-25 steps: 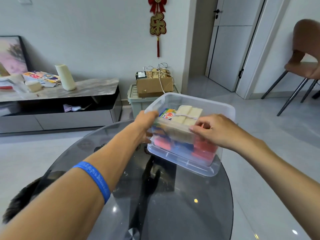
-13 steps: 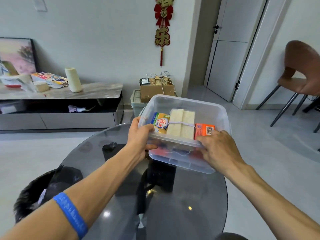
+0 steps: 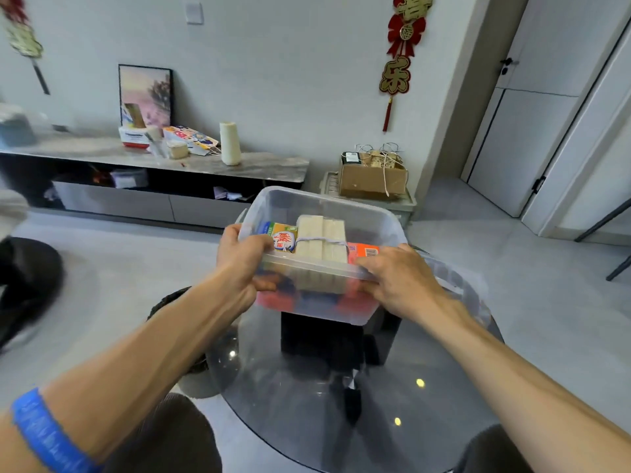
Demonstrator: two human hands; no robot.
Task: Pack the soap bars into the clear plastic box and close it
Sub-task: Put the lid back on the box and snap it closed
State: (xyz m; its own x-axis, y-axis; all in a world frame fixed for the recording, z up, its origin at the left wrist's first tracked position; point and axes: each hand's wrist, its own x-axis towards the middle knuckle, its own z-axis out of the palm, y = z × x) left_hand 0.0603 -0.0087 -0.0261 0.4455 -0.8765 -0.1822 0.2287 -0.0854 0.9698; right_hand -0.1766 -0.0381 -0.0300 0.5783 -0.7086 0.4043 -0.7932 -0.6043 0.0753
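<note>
Box point(image 3: 341, 206) nearer (hands point(image 3: 239, 261) at rim)

Red wall hanging point(image 3: 403, 46) w/ gold 乐, soap pack point(image 3: 282, 236) label too blurry

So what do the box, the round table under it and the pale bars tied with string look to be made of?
Box: clear, slightly frosted plastic; the soaps show through its walls. Round table: dark tinted glass, glossy; its pedestal shows through and ceiling lights reflect on it. Pale bars: unwrapped cream blocks with a matte look, probably soap, bundled by a white string. Both hands grip the box's near rim.
</note>
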